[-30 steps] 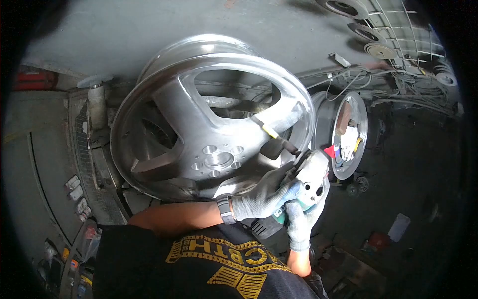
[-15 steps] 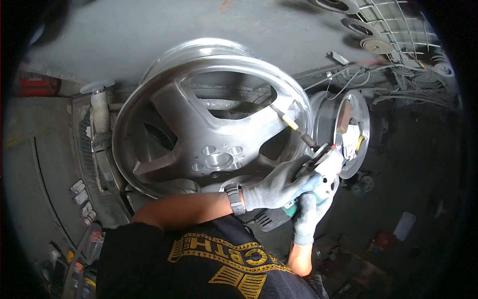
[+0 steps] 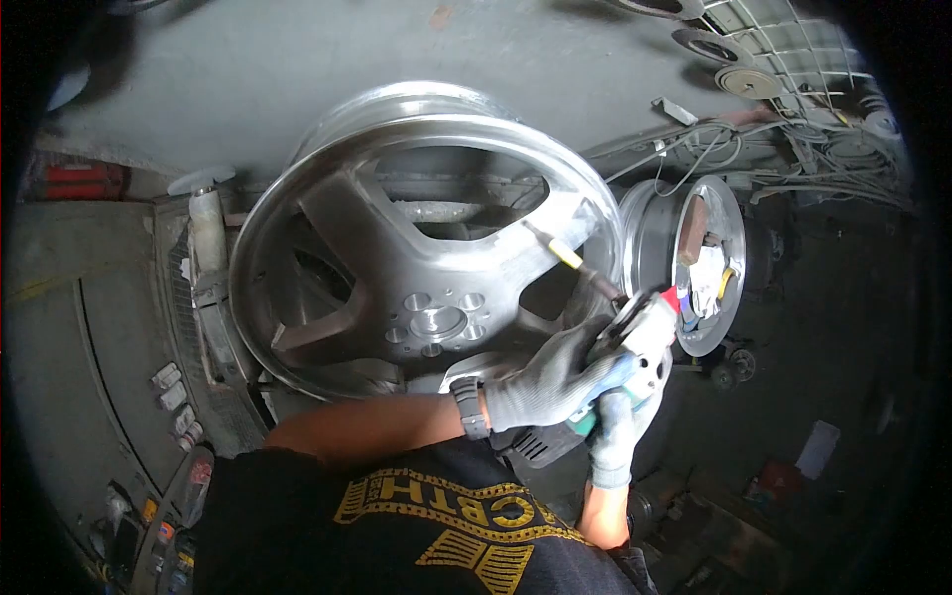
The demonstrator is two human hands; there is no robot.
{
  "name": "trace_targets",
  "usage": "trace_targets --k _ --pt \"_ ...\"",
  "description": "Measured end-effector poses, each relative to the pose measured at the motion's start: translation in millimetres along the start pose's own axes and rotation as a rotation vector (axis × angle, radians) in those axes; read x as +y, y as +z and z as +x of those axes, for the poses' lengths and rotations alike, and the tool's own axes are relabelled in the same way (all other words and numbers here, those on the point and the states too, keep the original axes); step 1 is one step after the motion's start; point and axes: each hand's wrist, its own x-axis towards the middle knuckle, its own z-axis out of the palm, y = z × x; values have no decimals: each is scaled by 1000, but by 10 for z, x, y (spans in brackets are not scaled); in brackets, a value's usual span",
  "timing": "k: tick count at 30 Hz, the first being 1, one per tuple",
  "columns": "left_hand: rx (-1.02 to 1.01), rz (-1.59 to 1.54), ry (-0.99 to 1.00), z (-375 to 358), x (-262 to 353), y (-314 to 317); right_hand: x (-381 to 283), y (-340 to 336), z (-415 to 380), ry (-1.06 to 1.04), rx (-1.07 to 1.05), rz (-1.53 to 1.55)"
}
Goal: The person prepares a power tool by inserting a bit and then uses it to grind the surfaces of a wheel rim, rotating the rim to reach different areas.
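A bare-metal alloy wheel (image 3: 436, 273) with broad spokes stands tilted in front of me. Both my hands, in grey knit gloves, are wrapped around a green-and-white electric grinder (image 3: 650, 332) with a long shaft (image 3: 568, 254) that has a yellow section. The shaft's tip reaches a spoke at the wheel's upper right; exact contact is hard to make out. My left hand (image 3: 565, 382), with a watch at the wrist, closes over the tool's body from the left. My right hand (image 3: 620, 426) grips it from below and right, fingers partly hidden.
A second wheel (image 3: 734, 297) stands at the right, holding a brown block (image 3: 692, 230) and small items. Cables (image 3: 714, 149) and a wire rack with discs (image 3: 749, 82) are along the wall. At left stands a post-like tool with a round pad (image 3: 205, 223).
The shaft's tip has shifted slightly left and down along the spoke. Both hands keep their hold on the grinder. The camera view has moved a little.
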Motion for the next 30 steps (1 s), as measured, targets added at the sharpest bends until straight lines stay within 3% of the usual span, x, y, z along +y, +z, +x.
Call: trace_targets --k 5,9,11,12,13,15,17,19,21,23,24,25,27,29,30 --pt "-67 54 -208 353 141 45 100 -115 143 13 26 105" --pt "-32 123 -80 204 65 1 164 -76 89 0 21 168" --pt "61 329 99 -5 77 -22 181 -20 13 0 -13 161" --pt "-22 186 -29 -81 -53 -87 142 16 -22 27 -5 108" --pt "-22 187 -29 -190 -127 -106 209 4 -77 6 -17 109" --pt "98 710 288 -414 -251 -86 223 -8 -136 -1 -102 73" --pt "163 715 308 -321 -146 -44 232 1 -108 5 -127 87" --pt "25 134 -94 -135 -11 -45 237 3 -48 -3 -91 125" --pt "27 242 -58 23 106 -19 343 -61 6 -3 -26 79" --pt "-49 201 -153 184 160 -7 527 -150 33 -34 12 109" --pt "-48 203 -152 170 145 -11 597 -132 70 -190 37 45" --pt "-53 267 -160 149 105 -24 598 -143 44 -191 37 47" --pt "-58 339 -168 71 -41 -62 608 -155 -14 -26 -7 111" --pt "79 357 -33 -101 -156 -44 577 -123 -48 15 -75 132" --pt "104 258 -118 -187 -132 -24 554 -100 -73 28 -95 160"
